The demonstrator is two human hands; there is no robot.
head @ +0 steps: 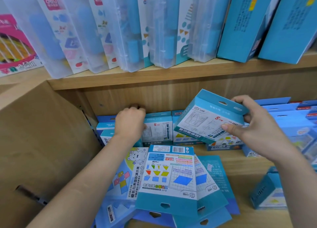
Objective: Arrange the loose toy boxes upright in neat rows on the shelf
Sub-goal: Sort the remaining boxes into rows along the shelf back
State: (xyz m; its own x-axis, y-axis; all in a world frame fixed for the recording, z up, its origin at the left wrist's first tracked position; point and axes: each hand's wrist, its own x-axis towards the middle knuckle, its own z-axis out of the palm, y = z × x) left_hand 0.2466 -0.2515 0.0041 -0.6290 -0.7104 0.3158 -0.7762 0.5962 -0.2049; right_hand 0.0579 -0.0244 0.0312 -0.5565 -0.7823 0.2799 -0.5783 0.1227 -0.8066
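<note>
Our right grip (pixel 257 126) pinches a tilted blue toy box (pixel 205 119), thumb on its printed face, just above the far row of upright boxes (pixel 158 131) on the lower shelf (pixel 243 166). Our left grip (pixel 130 123) reaches into that row's left end, fingers hidden, so we cannot tell whether it holds anything. Nearer, a fan of flat boxes (pixel 169 174) overlaps, its near edge cut off

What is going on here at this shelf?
A person is tidying toy boxes on a wooden shelf. The right hand holds a blue box, tilted, in the air. The left hand rests on the upright boxes at the back; its fingers are mostly hidden. Several loose boxes lie flat in a heap at the front, not yet stood up.
</note>
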